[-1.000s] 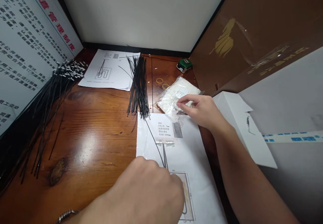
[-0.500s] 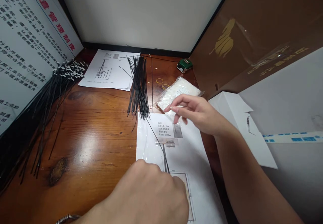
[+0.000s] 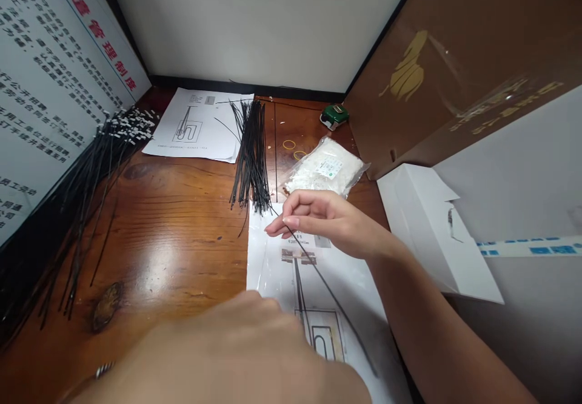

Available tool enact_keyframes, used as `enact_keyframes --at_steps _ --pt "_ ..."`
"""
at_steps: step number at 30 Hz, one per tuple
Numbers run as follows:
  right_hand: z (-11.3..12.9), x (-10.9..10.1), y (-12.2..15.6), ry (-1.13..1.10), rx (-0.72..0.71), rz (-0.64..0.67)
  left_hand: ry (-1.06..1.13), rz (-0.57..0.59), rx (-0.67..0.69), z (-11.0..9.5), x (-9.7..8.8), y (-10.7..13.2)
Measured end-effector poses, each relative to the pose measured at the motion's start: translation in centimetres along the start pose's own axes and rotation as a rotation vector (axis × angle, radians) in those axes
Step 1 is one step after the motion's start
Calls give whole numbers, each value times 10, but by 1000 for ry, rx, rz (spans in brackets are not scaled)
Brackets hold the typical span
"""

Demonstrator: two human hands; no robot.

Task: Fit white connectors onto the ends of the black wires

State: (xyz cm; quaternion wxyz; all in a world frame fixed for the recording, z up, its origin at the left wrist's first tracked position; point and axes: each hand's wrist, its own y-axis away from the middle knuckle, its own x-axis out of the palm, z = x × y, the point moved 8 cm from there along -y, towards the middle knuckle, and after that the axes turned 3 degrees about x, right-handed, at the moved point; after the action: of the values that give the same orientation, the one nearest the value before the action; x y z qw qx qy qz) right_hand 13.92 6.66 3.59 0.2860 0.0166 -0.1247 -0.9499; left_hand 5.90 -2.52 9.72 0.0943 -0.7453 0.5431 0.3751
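My right hand (image 3: 322, 219) pinches a thin black wire (image 3: 325, 282) near its upper end, between thumb and fingers. The wire slants down to the right across a printed drawing sheet (image 3: 268, 270), which lies under a clear cover. In the foreground my left hand (image 3: 245, 355) shows only its blurred back; its fingers are hidden. A bundle of black wires (image 3: 250, 155) lies just beyond the sheet's top edge, left of my right hand. Behind that hand is a clear bag of white pieces (image 3: 325, 167) with a label.
More black wires with white connectors (image 3: 127, 126) lean at the left by a printed board (image 3: 45, 88). A second drawing sheet (image 3: 182, 143), a green tape measure (image 3: 334, 117) and yellow rubber bands (image 3: 288, 145) lie at the back. A brown box (image 3: 454, 58) and white carton (image 3: 422, 228) stand at right.
My right hand has moved down and left from the bag to the wire and now pinches it. The wire's lower part has swung right. My left hand has shifted lower, toward me.
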Motion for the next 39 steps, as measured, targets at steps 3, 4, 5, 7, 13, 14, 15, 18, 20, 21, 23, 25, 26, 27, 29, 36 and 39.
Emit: enact_keyframes --at_steps 3,4,5,7,13,14,15,18,20,21,23,25,26,27,29,36,39 --pt "7 -3 4 -32 -30 -6 136 -86 -118 34 -25 4" --pt "9 -2 5 -43 -32 3 122 -131 -192 51 -33 3" --pt "11 0 6 -53 -30 20 97 -184 -272 69 -41 2" --pt "12 8 8 -70 -16 69 94 -284 -393 101 -49 -2" --pt "3 52 4 -58 30 239 483 -526 -466 147 -37 -19" --pt "-1 60 2 -32 41 263 509 -550 -465 148 -36 -21" --pt "-5 68 1 5 59 285 531 -565 -465 148 -35 -22" --pt "-14 84 -3 94 94 334 596 -568 -476 149 -33 -22" --pt "-15 88 -3 111 92 361 615 -539 -487 148 -33 -20" --pt "-13 87 -2 111 83 364 598 -522 -485 147 -34 -18" --pt "-8 79 -2 98 59 336 534 -475 -463 144 -39 -15" --pt "-3 62 -2 82 40 241 453 -416 -432 139 -45 -11" --pt "-2 51 -3 82 39 172 418 -386 -420 137 -48 -8" --pt "-2 40 -4 86 42 89 392 -361 -410 134 -50 -5" --pt "-4 21 -6 85 54 -78 358 -321 -399 130 -54 0" --pt "-16 10 -14 -110 68 -196 311 -234 -378 114 -47 3" --pt "-17 6 -15 -170 43 -239 255 -176 -379 111 -40 0"
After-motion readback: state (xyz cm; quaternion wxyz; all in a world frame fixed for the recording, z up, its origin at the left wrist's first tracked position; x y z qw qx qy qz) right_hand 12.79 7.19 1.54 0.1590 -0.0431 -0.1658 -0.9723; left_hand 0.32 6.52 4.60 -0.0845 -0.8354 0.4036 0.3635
